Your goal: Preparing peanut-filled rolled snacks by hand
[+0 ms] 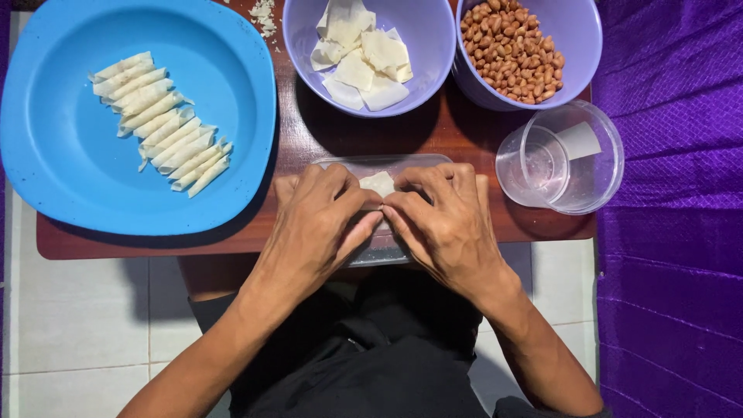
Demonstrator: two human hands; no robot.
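Brown wooden table over white floor tiles: rolling a small pale dough wrapper [378, 183] on a clear plastic lid [402, 162], centre near edge.
Roughly a dozen finished rolls [159, 124] on blue plate [232, 70] far left; flat wrappers left in purple bowl [433, 39]. My left hand [317, 220] and right hand [445, 220] palms down, fingertips pinched onto the wrapper.

On the table [464, 131]: a plate [46, 139] at left with rolled wrappers [159, 124] on it, two bowls behind, one with flat wrappers [360, 58], the right one with peanuts [511, 46]. At right, a cup [534, 166] lying in a round tub [596, 166]. At the near edge, a clear lid [387, 166] with a wrapper [379, 183] on it, between left hand [321, 224] and right hand [445, 224].
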